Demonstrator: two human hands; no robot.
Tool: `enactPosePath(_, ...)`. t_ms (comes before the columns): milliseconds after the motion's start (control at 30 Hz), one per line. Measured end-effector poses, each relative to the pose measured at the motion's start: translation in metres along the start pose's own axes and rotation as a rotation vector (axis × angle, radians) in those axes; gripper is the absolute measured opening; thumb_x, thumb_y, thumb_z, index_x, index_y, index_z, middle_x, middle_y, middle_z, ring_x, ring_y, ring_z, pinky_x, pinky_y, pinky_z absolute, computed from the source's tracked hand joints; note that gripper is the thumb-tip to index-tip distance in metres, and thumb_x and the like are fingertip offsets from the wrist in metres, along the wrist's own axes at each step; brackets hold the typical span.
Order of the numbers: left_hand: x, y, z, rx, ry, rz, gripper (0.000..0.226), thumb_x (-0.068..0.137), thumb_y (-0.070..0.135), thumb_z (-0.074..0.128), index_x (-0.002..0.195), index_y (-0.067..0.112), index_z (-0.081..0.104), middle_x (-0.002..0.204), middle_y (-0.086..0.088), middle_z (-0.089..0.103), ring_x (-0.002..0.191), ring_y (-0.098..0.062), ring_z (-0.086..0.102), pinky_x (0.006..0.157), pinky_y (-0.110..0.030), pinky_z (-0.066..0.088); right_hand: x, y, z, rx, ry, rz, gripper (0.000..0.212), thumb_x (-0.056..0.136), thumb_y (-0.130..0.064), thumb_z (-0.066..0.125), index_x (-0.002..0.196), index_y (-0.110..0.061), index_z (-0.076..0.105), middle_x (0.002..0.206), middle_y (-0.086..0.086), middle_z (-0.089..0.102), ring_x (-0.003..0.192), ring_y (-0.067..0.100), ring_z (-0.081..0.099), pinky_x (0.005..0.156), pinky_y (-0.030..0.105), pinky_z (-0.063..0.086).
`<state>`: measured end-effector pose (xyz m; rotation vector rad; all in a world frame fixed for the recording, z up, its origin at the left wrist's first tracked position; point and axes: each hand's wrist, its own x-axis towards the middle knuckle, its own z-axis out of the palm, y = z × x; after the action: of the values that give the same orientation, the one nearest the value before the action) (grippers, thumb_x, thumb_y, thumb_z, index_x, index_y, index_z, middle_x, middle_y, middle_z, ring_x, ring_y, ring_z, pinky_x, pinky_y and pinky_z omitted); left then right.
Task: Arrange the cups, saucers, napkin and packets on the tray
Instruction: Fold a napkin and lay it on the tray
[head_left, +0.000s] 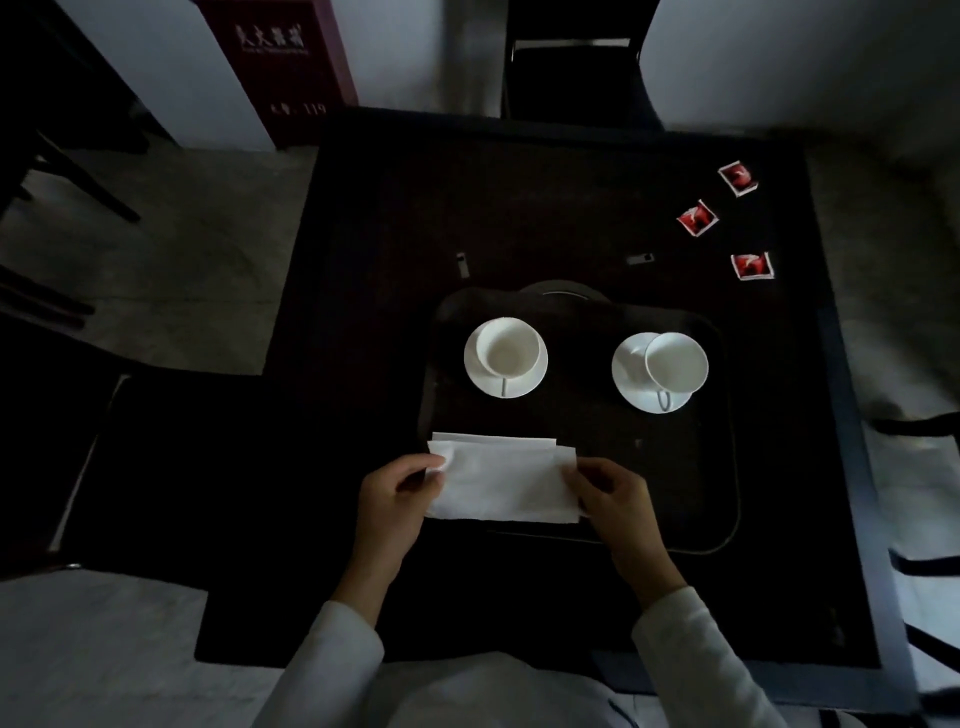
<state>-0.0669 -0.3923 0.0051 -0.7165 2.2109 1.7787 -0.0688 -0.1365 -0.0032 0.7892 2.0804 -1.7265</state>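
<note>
A dark tray (717, 499) lies on the dark table. On its far half stand two white cups on white saucers: the left cup (508, 347) on its saucer (475, 376), the right cup (675, 362) on its saucer (626, 374). A folded white napkin (501, 480) lies over the tray's near left corner. My left hand (397, 501) pinches its left edge and my right hand (615, 501) pinches its right edge. Three red packets lie on the table at the far right, off the tray: one (737, 178), another (697, 218), the third (751, 266).
Two small dark objects (461, 264) (640, 258) lie on the table beyond the tray. A dark chair (571, 67) stands at the table's far side and a red sign (280, 62) stands on the floor at the far left. The table's right edge (852, 415) is near the tray.
</note>
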Motion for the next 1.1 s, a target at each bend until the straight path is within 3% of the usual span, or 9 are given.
enactPosePath(200, 0.011, -0.01, -0.001, 0.081, -0.055, -0.046, 0.032, 0.087, 0.007, 0.071, 0.104, 0.033, 0.077, 0.108, 0.018, 0.073, 0.099, 0.009, 0.066, 0.082, -0.014, 0.051, 0.011, 0.007, 0.003, -0.059, 0.034, -0.003, 0.009, 0.091, -0.021, 0.075, 0.091, -0.03, 0.076, 0.087, -0.002, 0.078, 0.081, 0.016, 0.075, 0.065, 0.024, 0.06)
enactPosePath(267, 0.014, -0.011, -0.001, 0.14, -0.087, -0.035, 0.037, 0.087, 0.006, 0.071, 0.106, 0.038, 0.074, 0.11, 0.02, 0.07, 0.098, 0.013, 0.064, 0.08, -0.01, 0.051, 0.015, 0.01, 0.003, -0.178, 0.065, -0.034, 0.012, 0.089, -0.028, 0.076, 0.09, -0.039, 0.072, 0.085, -0.009, 0.077, 0.078, 0.008, 0.074, 0.065, 0.019, 0.057)
enactPosePath(333, 0.017, -0.013, -0.001, 0.196, -0.12, -0.034, 0.045, 0.086, 0.004, 0.07, 0.108, 0.043, 0.07, 0.105, 0.022, 0.069, 0.089, 0.015, 0.065, 0.073, -0.007, 0.052, 0.02, 0.015, 0.004, -0.264, 0.087, -0.049, 0.009, 0.088, -0.031, 0.077, 0.093, -0.038, 0.073, 0.085, -0.012, 0.075, 0.078, 0.005, 0.072, 0.07, 0.022, 0.057)
enactPosePath(433, 0.021, -0.016, -0.001, 0.238, -0.157, -0.059, 0.048, 0.087, 0.002, 0.068, 0.114, 0.041, 0.069, 0.105, 0.019, 0.069, 0.084, 0.007, 0.068, 0.07, -0.011, 0.055, 0.028, 0.022, 0.007, -0.334, 0.101, -0.051, 0.012, 0.088, -0.03, 0.077, 0.099, -0.026, 0.076, 0.085, -0.011, 0.074, 0.08, 0.008, 0.071, 0.076, 0.026, 0.056)
enactPosePath(567, 0.025, -0.019, 0.0, 0.315, -0.188, -0.061, 0.046, 0.088, 0.003, 0.068, 0.124, 0.03, 0.068, 0.093, 0.006, 0.074, 0.078, -0.013, 0.072, 0.067, -0.02, 0.059, 0.034, 0.027, 0.009, -0.347, 0.099, -0.031, 0.011, 0.089, -0.032, 0.076, 0.098, -0.027, 0.075, 0.082, -0.016, 0.072, 0.082, 0.004, 0.069, 0.073, 0.019, 0.051)
enactPosePath(733, 0.029, -0.02, 0.002, 0.366, -0.19, -0.036, 0.047, 0.087, 0.001, 0.067, 0.127, 0.027, 0.067, 0.076, -0.01, 0.072, 0.062, -0.028, 0.066, 0.059, -0.028, 0.057, 0.041, 0.028, 0.013, -0.366, 0.097, -0.023, 0.009, 0.089, -0.028, 0.075, 0.097, -0.029, 0.075, 0.082, -0.019, 0.069, 0.082, 0.01, 0.069, 0.085, 0.034, 0.057)
enactPosePath(867, 0.03, -0.021, 0.003, 0.371, -0.179, -0.039, 0.049, 0.087, 0.0, 0.067, 0.129, 0.026, 0.066, 0.086, -0.019, 0.074, 0.074, -0.039, 0.069, 0.066, -0.042, 0.059, 0.045, 0.027, 0.015, -0.349, 0.104, -0.022, 0.009, 0.088, -0.028, 0.076, 0.097, -0.027, 0.075, 0.081, -0.015, 0.071, 0.082, 0.012, 0.071, 0.086, 0.039, 0.059)
enactPosePath(1000, 0.033, -0.022, 0.006, 0.378, -0.139, -0.055, 0.046, 0.086, 0.003, 0.069, 0.125, 0.027, 0.068, 0.08, -0.017, 0.073, 0.074, -0.034, 0.07, 0.065, -0.029, 0.056, 0.048, 0.027, 0.016, -0.344, 0.108, -0.013, 0.009, 0.088, -0.029, 0.077, 0.096, -0.026, 0.076, 0.082, -0.012, 0.073, 0.083, 0.014, 0.072, 0.087, 0.039, 0.059)
enactPosePath(1100, 0.034, -0.022, 0.007, 0.383, -0.123, -0.046, 0.044, 0.085, 0.003, 0.069, 0.124, 0.025, 0.069, 0.077, -0.018, 0.073, 0.074, -0.033, 0.07, 0.066, -0.025, 0.054, 0.05, 0.027, 0.016, -0.36, 0.094, -0.011, 0.007, 0.088, -0.03, 0.076, 0.095, -0.028, 0.074, 0.08, -0.02, 0.068, 0.079, 0.004, 0.068, 0.086, 0.036, 0.058)
